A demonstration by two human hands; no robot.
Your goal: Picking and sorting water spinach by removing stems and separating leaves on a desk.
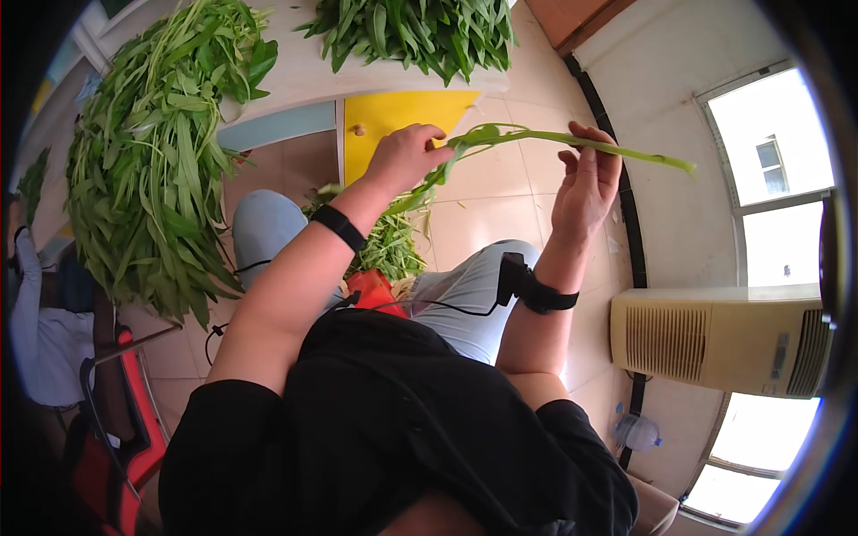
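Note:
A long stalk of leafy greens (pixel 536 136) stretches between my hands above the floor. My right hand (pixel 590 181) holds its thick pale end, which sticks out past the fingers to the right. My left hand (pixel 410 155) has its thumb and fingers at the leafy end; whether they pinch it is unclear. Below it, a pile of green leaves and cut stems (pixel 392 244) lies between my knees, beside a red object (pixel 377 289). A large heap of leafy greens (pixel 154 167) hangs over the table's left part, and another bunch (pixel 422 30) lies at its far edge.
The white table (pixel 288 77) has a yellow door (pixel 395 120) with a round knob below its top. Another person (pixel 50 335) is at the far left, near a red and black chair (pixel 137 429). At right stand a beige air conditioner (pixel 710 342) and a plastic water bottle (pixel 637 433).

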